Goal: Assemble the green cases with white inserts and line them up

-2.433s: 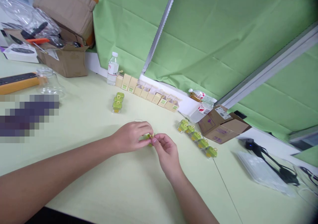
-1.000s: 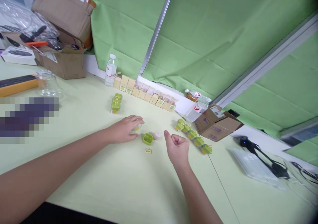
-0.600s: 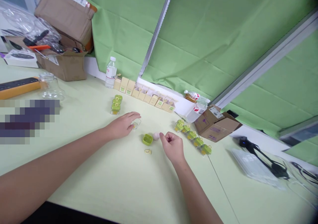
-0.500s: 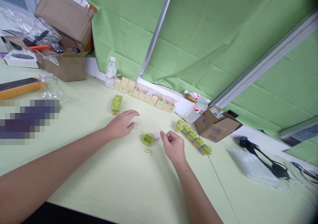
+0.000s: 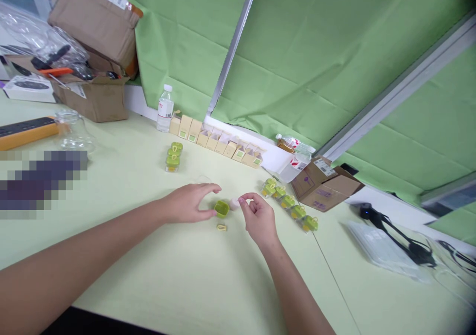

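A: Where are the person's two bare hands?

B: Both are near the center of the frame, over a pale table (image 5: 167, 280). The left hand (image 5: 188, 204) comes in from the lower left, its thumb and forefinger spread wide apart. The right hand (image 5: 261, 221) comes up from the lower right, its thumb tip and forefinger tip close together and the other fingers curled in.

A: Is anything pinched there?

B: It is not possible to tell. A pale pink rounded piece (image 5: 233, 204) sits at those right fingertips, but whether they grip it is unclear.

A: And beside the left hand?

B: A small green square cap (image 5: 222, 209), hollow side up, lies at center frame next to the left thumb tip; contact cannot be made out. The pink piece is just to its right. Below the cap lies a yellow loop (image 5: 221, 227), apart from both hands.

A: What surrounds them?

B: Green-lidded clear containers stand in a short row (image 5: 173, 160) left of center and a longer row (image 5: 287, 202) right of center. Small cartons (image 5: 214, 140) line the table's back edge, beside an upright water bottle (image 5: 164, 109).
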Demonstrator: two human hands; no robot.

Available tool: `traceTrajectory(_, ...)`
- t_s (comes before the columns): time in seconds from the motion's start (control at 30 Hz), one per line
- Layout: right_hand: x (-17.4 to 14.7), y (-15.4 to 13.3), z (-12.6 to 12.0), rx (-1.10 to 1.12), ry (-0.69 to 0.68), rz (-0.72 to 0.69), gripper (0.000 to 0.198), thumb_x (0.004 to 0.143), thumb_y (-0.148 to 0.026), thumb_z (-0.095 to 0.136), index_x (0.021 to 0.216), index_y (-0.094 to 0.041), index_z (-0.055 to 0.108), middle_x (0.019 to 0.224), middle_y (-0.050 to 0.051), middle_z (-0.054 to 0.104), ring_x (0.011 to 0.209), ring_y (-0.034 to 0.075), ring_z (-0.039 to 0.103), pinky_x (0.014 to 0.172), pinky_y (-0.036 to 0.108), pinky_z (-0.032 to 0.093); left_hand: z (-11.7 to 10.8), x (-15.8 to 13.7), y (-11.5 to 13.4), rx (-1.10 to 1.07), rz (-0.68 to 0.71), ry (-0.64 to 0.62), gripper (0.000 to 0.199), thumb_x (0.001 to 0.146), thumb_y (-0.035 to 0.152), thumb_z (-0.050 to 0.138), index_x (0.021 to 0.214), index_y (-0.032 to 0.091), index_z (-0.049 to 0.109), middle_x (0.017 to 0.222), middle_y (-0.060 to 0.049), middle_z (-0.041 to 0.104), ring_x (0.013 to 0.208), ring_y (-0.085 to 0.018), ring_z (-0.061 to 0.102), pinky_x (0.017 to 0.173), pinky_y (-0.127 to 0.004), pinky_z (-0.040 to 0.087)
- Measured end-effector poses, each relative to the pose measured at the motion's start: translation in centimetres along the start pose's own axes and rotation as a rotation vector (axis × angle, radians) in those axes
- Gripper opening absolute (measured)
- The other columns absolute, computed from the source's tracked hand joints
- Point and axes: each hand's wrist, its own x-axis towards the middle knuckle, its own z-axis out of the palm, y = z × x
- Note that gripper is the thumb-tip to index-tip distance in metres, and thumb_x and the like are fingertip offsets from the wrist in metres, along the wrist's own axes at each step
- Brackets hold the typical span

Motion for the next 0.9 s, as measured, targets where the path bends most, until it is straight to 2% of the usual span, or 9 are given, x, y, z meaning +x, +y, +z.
traceTrajectory(0.03,0.0,0.1,0.0,0.004,-0.006,0.003,0.027,0.091,-0.048,0.057,0.087,-0.022,0.065,0.049,-0.011,0.026,0.043,0.01,0.031,0.046,0.022,0.027,0.5,-0.1,0.2,0.014,0.003,-0.03,0.059,0.083,0.048,0.063,0.137,0.027,0.048,0.128,-0.005,0.064,0.105,-0.026,0.066,0.081,-0.031,0.049)
traceTrajectory(0.1,-0.1,0.1,0.1,0.009,-0.023,0.004,0.026,0.091,-0.047,0.056,0.088,-0.023,0.065,0.049,-0.011,0.026,0.042,0.01,0.033,0.045,0.022,0.027,1.4,-0.1,0.2,0.037,-0.022,-0.074,0.066,0.084,0.05,0.061,0.143,0.027,0.041,0.136,-0.006,0.06,0.114,-0.03,0.063,0.086,-0.034,0.049)
traceTrajectory(0.23,-0.2,0.0,0.3,0.0,-0.058,-0.006,0.025,0.092,-0.045,0.055,0.088,-0.022,0.065,0.048,-0.01,0.028,0.042,0.011,0.036,0.046,0.022,0.029,2.5,0.2,-0.4,0.038,-0.068,-0.1,0.061,0.088,0.043,0.056,0.144,0.029,0.038,0.135,-0.004,0.062,0.11,-0.028,0.065,0.085,-0.035,0.05)
traceTrajectory(0.33,-0.4,-0.3,0.3,-0.05,-0.069,-0.039,0.023,0.091,-0.043,0.056,0.085,-0.022,0.065,0.047,-0.011,0.027,0.043,0.01,0.032,0.047,0.022,0.027,2.5,0.3,-0.8,0.018,-0.066,-0.094,0.055,0.088,0.038,0.055,0.141,0.031,0.041,0.132,-0.002,0.064,0.108,-0.025,0.066,0.084,-0.033,0.05)
traceTrajectory(0.5,-0.6,-0.8,0.2,-0.157,-0.109,-0.093,0.019,0.09,-0.038,0.057,0.084,-0.022,0.066,0.047,-0.011,0.026,0.044,0.01,0.028,0.047,0.023,0.024,2.4,0.2,-0.8,0.016,-0.005,-0.08,0.065,0.085,0.043,0.061,0.145,0.031,0.038,0.141,-0.003,0.058,0.119,-0.028,0.061,0.091,-0.034,0.048)
traceTrajectory(0.7,-0.9,-1.2,0.4,-0.179,-0.127,-0.113,0.019,0.091,-0.037,0.056,0.083,-0.022,0.065,0.047,-0.011,0.026,0.043,0.009,0.029,0.047,0.022,0.025,3.1,0.1,-0.2,0.058,0.026,-0.07,0.052,0.086,0.035,0.059,0.136,0.031,0.047,0.125,-0.002,0.067,0.1,-0.025,0.069,0.078,-0.032,0.05)
traceTrajectory(0.83,-1.0,-1.4,0.5,-0.186,-0.142,-0.112,0.019,0.091,-0.038,0.056,0.083,-0.022,0.065,0.047,-0.011,0.027,0.043,0.01,0.031,0.047,0.022,0.025,2.9,0.2,0.2,0.042,0.049,-0.057,0.054,0.084,0.031,0.06,0.136,0.03,0.047,0.129,-0.002,0.064,0.102,-0.025,0.067,0.077,-0.031,0.049)
traceTrajectory(0.9,-1.0,-1.4,0.6,-0.189,-0.151,-0.11,0.019,0.091,-0.037,0.055,0.083,-0.022,0.065,0.047,-0.011,0.028,0.043,0.01,0.031,0.047,0.023,0.026,2.8,0.2,0.5,0.024,0.076,-0.087,0.048,0.084,0.028,0.057,0.131,0.03,0.051,0.125,-0.001,0.065,0.1,-0.023,0.067,0.075,-0.03,0.049)
